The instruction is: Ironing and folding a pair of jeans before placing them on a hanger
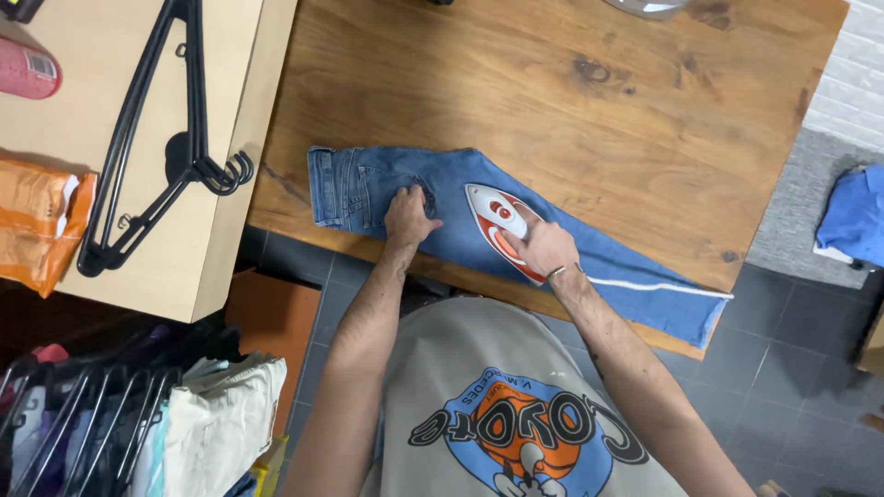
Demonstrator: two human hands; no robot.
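A pair of blue jeans (pixel 442 216) lies flat along the near edge of the wooden surface (pixel 589 92), one leg hanging past the edge. The left hand (pixel 408 217) presses spread fingers on the denim near the pocket. The right hand (pixel 543 247) is closed around the handle of a white and orange iron (pixel 493 221). The denim looks thick, soft and floppy; the iron looks rigid and weighty, best gripped by its handle.

The right hand (pixel 543 247) hides the iron's (pixel 495 221) handle; a grey object (pixel 649 7) is cut off.
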